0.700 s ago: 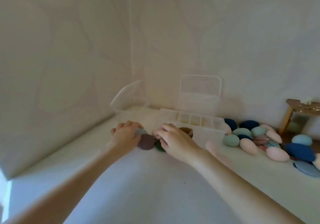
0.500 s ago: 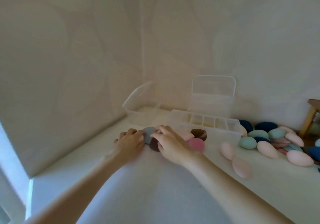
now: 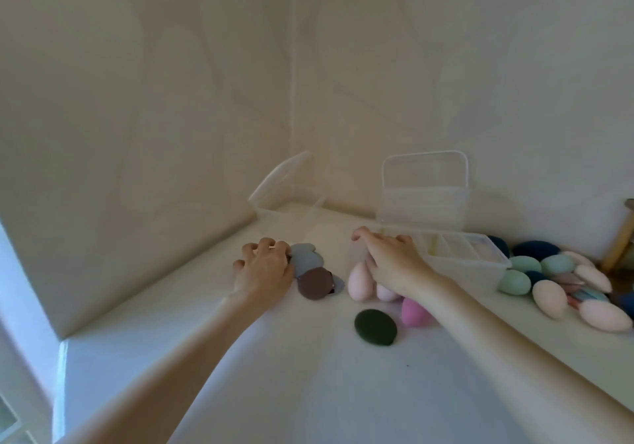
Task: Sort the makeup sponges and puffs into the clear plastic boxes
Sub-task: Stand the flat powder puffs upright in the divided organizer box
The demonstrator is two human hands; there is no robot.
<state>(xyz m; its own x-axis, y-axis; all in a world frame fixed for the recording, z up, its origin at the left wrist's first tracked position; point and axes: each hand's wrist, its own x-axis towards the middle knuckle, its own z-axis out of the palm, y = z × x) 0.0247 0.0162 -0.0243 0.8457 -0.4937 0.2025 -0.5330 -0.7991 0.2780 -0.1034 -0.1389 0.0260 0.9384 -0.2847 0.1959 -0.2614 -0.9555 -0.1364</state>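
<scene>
My left hand [image 3: 264, 267] lies on the white table with its fingers curled over the edge of a grey-blue puff [image 3: 306, 259]. A brown round puff [image 3: 315, 283] overlaps that puff just to the right. My right hand [image 3: 391, 259] reaches forward, fingers stretched onto the near left corner of the low divided clear box [image 3: 480, 267]. Under its wrist lie two pale pink egg sponges [image 3: 357, 280] and a magenta sponge [image 3: 413, 312]. A dark green puff [image 3: 375, 327] sits alone in front of them.
A tall clear box [image 3: 425, 203] with its lid up stands behind the divided one. Another clear box [image 3: 291, 208] with an open lid sits in the wall corner. A pile of pink, mint and navy sponges [image 3: 555, 282] fills the right side, near a wooden stool leg [image 3: 619, 248].
My right hand left the puffs and moved right and forward onto the divided box, uncovering the pink sponges and the green puff. My left hand stayed on the grey-blue puff.
</scene>
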